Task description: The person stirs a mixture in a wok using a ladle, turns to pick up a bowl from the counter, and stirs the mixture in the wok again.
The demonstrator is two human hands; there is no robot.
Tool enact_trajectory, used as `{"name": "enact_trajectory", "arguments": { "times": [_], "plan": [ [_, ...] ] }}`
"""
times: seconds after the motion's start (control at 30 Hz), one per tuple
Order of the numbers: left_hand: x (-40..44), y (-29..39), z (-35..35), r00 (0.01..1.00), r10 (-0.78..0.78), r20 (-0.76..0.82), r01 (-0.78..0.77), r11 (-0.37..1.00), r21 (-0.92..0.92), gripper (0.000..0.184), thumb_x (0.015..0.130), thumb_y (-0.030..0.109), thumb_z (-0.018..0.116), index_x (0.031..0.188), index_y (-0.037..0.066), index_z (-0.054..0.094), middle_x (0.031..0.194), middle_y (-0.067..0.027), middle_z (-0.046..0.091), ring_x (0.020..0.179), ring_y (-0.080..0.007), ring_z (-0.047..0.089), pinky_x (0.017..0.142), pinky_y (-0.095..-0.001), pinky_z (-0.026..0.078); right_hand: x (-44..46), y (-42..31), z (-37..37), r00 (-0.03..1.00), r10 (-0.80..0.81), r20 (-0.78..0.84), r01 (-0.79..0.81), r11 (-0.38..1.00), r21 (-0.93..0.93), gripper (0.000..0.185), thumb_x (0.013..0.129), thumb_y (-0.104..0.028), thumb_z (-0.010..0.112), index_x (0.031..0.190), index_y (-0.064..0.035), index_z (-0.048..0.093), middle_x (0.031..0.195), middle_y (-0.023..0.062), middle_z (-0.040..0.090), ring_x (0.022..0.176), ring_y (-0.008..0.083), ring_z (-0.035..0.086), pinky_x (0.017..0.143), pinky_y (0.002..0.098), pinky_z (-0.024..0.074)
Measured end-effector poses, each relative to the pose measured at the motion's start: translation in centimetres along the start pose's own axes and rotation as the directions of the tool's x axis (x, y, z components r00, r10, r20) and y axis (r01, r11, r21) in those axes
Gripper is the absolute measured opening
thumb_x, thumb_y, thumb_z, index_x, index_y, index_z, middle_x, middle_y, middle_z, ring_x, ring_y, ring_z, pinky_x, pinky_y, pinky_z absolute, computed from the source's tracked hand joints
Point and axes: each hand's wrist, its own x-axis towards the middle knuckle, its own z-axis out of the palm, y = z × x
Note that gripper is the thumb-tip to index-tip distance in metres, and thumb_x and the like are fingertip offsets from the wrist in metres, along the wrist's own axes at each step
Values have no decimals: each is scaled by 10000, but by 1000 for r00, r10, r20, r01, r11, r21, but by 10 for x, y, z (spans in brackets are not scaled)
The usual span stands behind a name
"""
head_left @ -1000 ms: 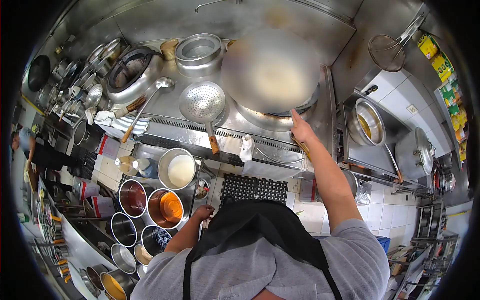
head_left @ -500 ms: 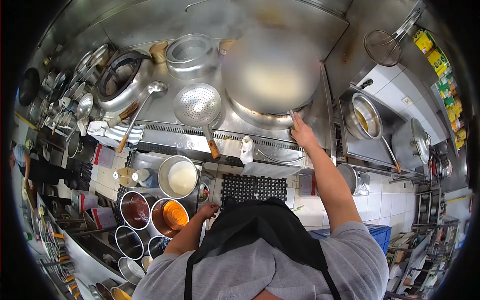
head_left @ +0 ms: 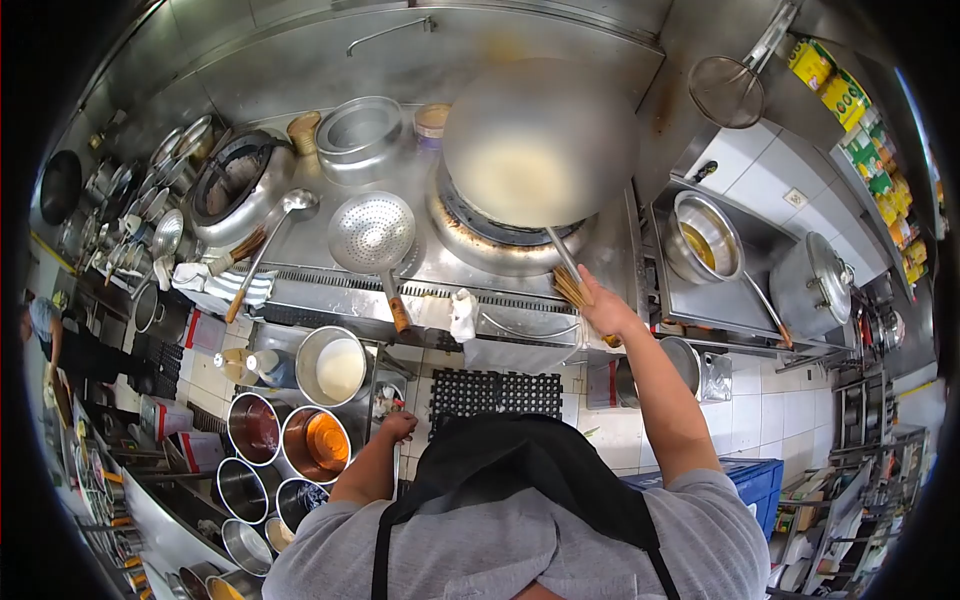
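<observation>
My right hand is closed around a long metal handle that runs up to the rim of the wok. A blur covers much of the wok, so the handle's far end is hidden; pale contents show inside. The wok is on a round burner. Beside my right fingers is a bamboo brush, bristles toward the wok. Low at my side, my left hand has curled fingers, with no object visible in them. It is nearest the pots on the left, close to a small red item.
A perforated strainer and a ladle lie across the stove. Pots of orange liquid and white liquid stand at left. A steel bowl and a lidded pot are at right. Another person is far left.
My right hand has come back toward my body along with the handle, uncovering the brush. The camera view has shifted, and more of the burner's front shows.
</observation>
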Motion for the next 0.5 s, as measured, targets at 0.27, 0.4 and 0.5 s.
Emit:
{"name": "enact_trajectory", "arguments": {
  "times": [0.27, 0.4, 0.5],
  "plan": [
    [-7, 18, 18, 1000, -8, 1, 8, 997, 75, 267, 890, 304, 573, 1034, 98, 662, 860, -55, 676, 644, -183, 690, 477, -328, 528, -40, 45, -10, 995, -102, -2, 101, 995, -22, 793, 899, -202, 556, 1552, -188, 107, 1347, 277, 509, 1204, 416, 530, 1038, 414, 403],
    [18, 7, 29, 972, 198, 125, -220, 953, 207, 281, 889, 318, 563, 1059, 115, 653, 874, -57, 680, 635, -171, 680, 476, -322, 526, -63, 55, -21, 997, -79, 11, 79, 997, -18, 742, 925, -227, 524, 1550, -202, 124, 1338, 280, 512, 1189, 418, 536, 1023, 420, 411],
    [17, 27, 37, 991, 90, 103, -116, 952, 283, 284, 892, 315, 556, 1063, 112, 655, 879, -53, 682, 631, -169, 680, 473, -317, 524, -74, 77, -29, 992, -125, -27, 125, 992, 2, 705, 923, -222, 527, 1539, -193, 185, 1342, 268, 514, 1196, 411, 529, 1023, 419, 410]
  ]
}}
